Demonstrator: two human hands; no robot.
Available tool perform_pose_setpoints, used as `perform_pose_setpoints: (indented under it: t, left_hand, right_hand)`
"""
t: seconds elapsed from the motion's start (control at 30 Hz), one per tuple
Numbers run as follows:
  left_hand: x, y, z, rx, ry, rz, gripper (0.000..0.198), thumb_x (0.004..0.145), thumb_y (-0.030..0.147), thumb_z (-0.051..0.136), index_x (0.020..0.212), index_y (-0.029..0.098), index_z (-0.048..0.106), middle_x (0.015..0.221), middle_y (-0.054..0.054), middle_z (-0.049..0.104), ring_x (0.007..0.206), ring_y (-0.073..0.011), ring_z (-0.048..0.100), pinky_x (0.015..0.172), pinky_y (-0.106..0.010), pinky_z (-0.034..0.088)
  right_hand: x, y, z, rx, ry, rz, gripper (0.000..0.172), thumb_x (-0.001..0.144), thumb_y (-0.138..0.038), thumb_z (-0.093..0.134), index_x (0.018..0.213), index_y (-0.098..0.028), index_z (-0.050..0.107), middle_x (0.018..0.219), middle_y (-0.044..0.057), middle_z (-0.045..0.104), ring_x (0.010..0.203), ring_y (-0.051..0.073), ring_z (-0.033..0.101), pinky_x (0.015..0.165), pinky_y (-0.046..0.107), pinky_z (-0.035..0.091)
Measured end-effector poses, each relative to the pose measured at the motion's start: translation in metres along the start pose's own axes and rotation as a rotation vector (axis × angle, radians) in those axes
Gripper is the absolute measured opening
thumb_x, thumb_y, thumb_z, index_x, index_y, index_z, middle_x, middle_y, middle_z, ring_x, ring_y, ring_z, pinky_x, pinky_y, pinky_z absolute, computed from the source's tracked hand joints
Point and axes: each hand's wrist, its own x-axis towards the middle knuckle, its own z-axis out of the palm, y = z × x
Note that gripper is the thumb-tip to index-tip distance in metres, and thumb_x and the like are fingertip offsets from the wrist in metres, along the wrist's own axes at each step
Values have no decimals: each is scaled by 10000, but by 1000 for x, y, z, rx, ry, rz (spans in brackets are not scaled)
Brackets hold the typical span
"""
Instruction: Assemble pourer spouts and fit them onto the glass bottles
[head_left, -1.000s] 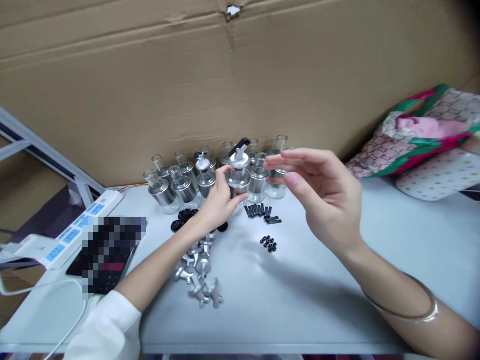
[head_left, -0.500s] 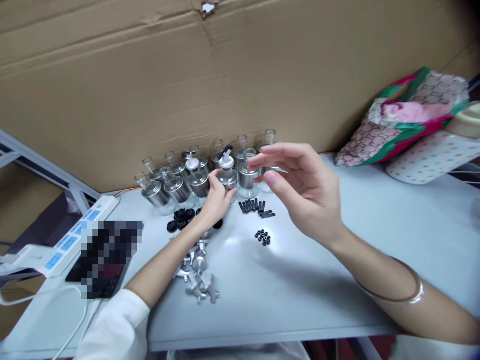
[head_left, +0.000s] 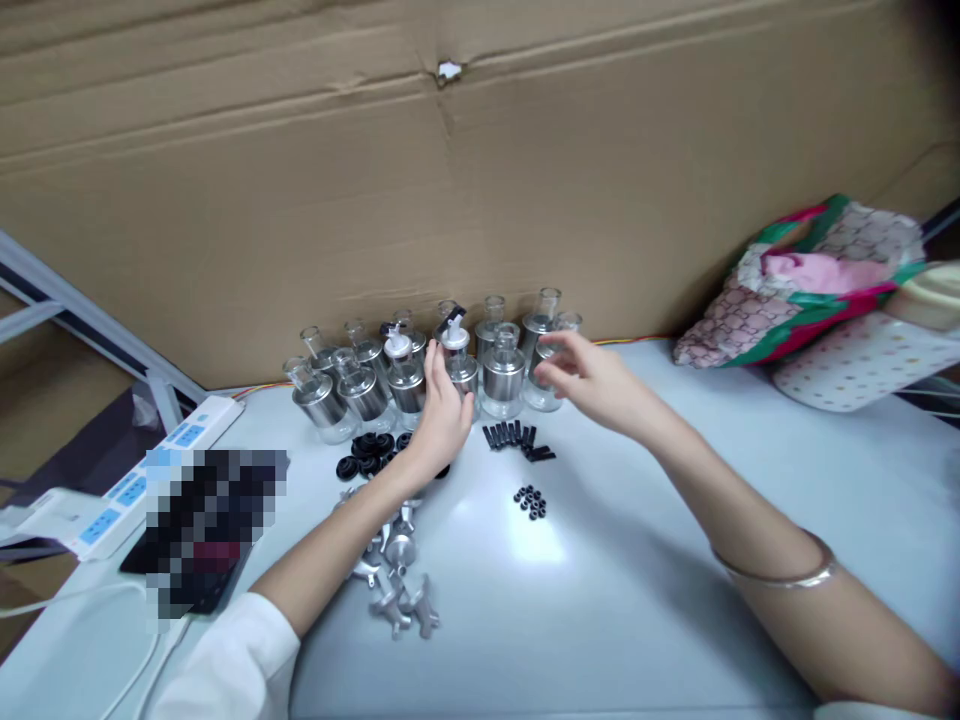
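Note:
My left hand is beside a glass bottle with a metal band, its fingers stretched upward and its thumb apart. That bottle carries a white and black pour spout. Another spouted bottle stands just left of it. My right hand is at the front right bottle, fingers curved and apart; whether they touch the glass is unclear. Several more open-necked bottles stand in two rows. Below my left hand and forearm are black round stoppers and silvery spout parts, some hidden by the arm.
Black strips and small black rings lie mid-table. On the left are a power strip, a dark device and white cables. A patterned bag and dotted container stand right. Cardboard rises behind.
My right hand has moved away from me to the right end of the bottles. My left hand has loosened from around the spouted bottle and straightened its fingers. The view has tilted slightly upward.

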Motion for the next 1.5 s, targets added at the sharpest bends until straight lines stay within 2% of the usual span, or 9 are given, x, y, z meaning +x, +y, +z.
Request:
perform_pose_setpoints:
  t: [0.27,0.43,0.53,0.7,0.87,1.0,1.17,1.3,1.5]
  left_hand:
    - [-2,13,-13,108,74,248,818,873,20,369,1428,298,-163,1538,-113,-204,1436,-259,-100,1148,-536,174]
    - [5,23,-53,358,109,580,963,829,129,592,1429,373,-121,1564,-80,-106,1437,-285,-74,1131,-598,102]
    - [12,15,-82,515,188,441,1197,687,311,781,1440,284,-149,1540,-206,-99,1413,-366,-117,1081,-667,-7]
    - [18,-5,-113,733,54,130,1271,564,484,819,1467,166,-18,1508,-310,64,1401,-456,-12,998,-755,12]
    - [15,-15,-145,796,-22,-86,1188,585,566,772,1468,160,87,1530,-262,34,1402,-453,-21,994,-757,84]
    - [12,-37,-179,689,-14,-283,1165,629,595,718,1467,132,55,1533,-256,8,1401,-455,-32,1023,-717,146]
    - [14,-57,-191,497,-154,-265,916,703,491,679,1428,156,230,1457,-188,357,1336,-323,372,1081,-449,332]
    - [20,-53,-188,526,-174,-328,848,671,460,705,1384,177,343,1317,-146,539,1195,-320,528,993,-421,424]
    - [21,-51,-187,501,-143,-311,836,650,447,719,1358,170,370,1324,-140,530,1192,-317,527,976,-408,437]
  right_hand:
    - [-4,-2,26,-64,-128,-82,424,786,-256,611,1179,-121,529,934,132,712,883,298,675,773,399,521]
    - [-6,2,23,-4,-201,-121,486,801,-315,601,1252,-171,491,1040,113,695,948,280,662,811,401,518]
    - [-6,5,21,48,-213,-118,524,757,-336,644,1241,-179,519,1023,103,704,924,278,671,786,399,535]
    - [-1,6,17,152,-43,-53,358,743,-370,634,1046,-179,637,859,82,712,792,272,677,736,408,543]
    - [17,26,7,291,352,55,611,871,-509,392,1392,-221,256,1422,147,373,1331,292,349,1028,486,367]
    - [25,49,8,420,195,109,724,805,-592,477,1410,-273,240,1432,139,381,1320,290,388,974,435,442]
    - [21,56,19,517,-83,66,912,624,-405,754,1390,-223,293,1315,135,538,1136,277,569,937,389,484]
    - [20,55,19,530,-125,72,913,630,-361,755,1389,-185,280,1308,152,531,1103,284,578,948,410,472]
    - [19,54,19,509,-113,82,978,582,-355,795,1391,-175,277,1355,159,475,1203,319,494,1013,435,416]
